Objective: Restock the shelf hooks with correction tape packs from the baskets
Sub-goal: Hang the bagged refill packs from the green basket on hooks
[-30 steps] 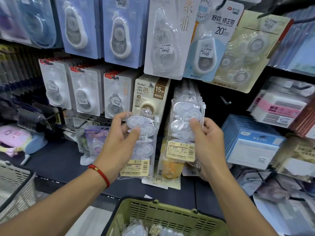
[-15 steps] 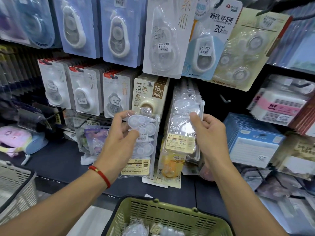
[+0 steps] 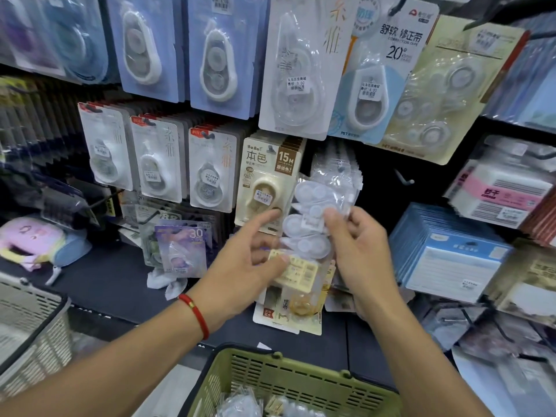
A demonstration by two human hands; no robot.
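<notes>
Clear plastic correction tape pack (image 3: pixel 311 224), holding white dispensers above a yellow label, sits at centre frame in front of the hook row, pinched by the right hand (image 3: pixel 358 254) near its upper edge. The left hand (image 3: pixel 243 266) reaches in from the left, fingers spread and thumb touching the label; whether its grip has closed on the pack cannot be told through the blur. Directly behind, a row of like packs (image 3: pixel 337 176) already hangs on a hook. Near the person, a green basket (image 3: pixel 288 383) holds more packs, and a grey basket (image 3: pixel 30 323) stands at left, so the restocking looks well underway but unfinished, this pack not yet hung.
</notes>
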